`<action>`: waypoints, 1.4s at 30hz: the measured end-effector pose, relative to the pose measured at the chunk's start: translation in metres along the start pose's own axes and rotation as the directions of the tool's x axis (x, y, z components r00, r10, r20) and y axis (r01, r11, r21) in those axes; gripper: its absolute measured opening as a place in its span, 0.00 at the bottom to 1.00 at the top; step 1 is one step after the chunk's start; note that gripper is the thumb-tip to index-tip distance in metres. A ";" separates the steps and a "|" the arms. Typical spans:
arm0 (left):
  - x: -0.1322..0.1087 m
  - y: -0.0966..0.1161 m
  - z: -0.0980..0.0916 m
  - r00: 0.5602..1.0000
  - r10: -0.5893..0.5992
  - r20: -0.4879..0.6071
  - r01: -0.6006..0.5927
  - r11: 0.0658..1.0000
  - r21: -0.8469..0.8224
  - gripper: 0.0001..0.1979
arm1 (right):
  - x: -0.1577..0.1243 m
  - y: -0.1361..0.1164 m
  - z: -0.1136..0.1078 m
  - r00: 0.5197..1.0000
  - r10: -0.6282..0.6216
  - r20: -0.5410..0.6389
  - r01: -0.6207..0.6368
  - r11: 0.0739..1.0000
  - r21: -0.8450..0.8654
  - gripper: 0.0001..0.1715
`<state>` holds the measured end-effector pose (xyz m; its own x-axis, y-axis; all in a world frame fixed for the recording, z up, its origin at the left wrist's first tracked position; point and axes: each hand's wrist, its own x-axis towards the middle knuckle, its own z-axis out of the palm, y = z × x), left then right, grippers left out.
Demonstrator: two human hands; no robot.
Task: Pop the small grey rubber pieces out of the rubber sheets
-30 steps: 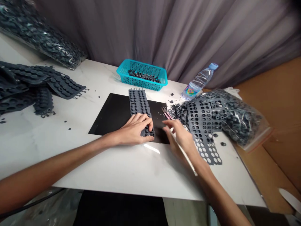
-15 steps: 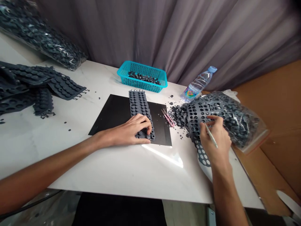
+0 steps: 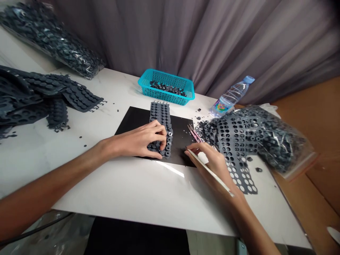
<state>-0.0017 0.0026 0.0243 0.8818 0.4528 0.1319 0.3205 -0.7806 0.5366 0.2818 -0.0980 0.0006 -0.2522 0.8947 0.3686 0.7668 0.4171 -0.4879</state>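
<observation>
A dark grey rubber sheet of round studs [image 3: 160,112] lies on the black mat [image 3: 130,122]. My left hand [image 3: 145,139] rests on the sheet's near half, its fingers curled and closed on it, hiding some of the studs. A slim white pen-like tool [image 3: 212,173] is pinched in my right hand [image 3: 209,161], which hovers over the mat's right edge, apart from the sheet. The tool's dark tip points towards the sheet. Close beyond the right hand lie the pink-handled thread snips [image 3: 194,132], partly covered by it.
At the back stands a turquoise basket [image 3: 167,97] holding small dark parts. Right of it are a water bottle [image 3: 231,97], a punched grey sheet [image 3: 235,141] and a clear bag of parts [image 3: 278,145]. More stud sheets [image 3: 82,95] and a full bag [image 3: 61,46] occupy the left.
My right hand has moved left with the white tool, from over the punched sheet to the mat's edge. The punched sheet now lies flatter. My left hand stays on the stud sheet.
</observation>
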 end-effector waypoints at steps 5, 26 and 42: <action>-0.001 -0.003 0.002 1.000 -0.001 -0.011 0.001 1.000 0.017 0.10 | 0.002 0.004 0.005 0.992 -0.115 0.051 0.114 0.993 0.022 0.09; -0.015 0.002 0.020 0.995 -0.038 -0.092 0.034 0.998 -0.044 0.06 | 0.009 -0.017 0.036 0.946 -0.298 0.129 0.297 0.955 0.026 0.14; -0.013 0.007 0.016 0.996 -0.077 -0.036 0.074 0.994 -0.084 0.07 | 0.006 -0.009 0.042 0.947 -0.309 0.092 0.312 0.950 -0.025 0.15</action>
<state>-0.0053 -0.0152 0.0132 0.8413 0.5270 0.1202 0.3548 -0.7062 0.6127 0.2491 -0.0895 -0.0258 -0.5296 0.7329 0.4270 0.6644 0.6714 -0.3284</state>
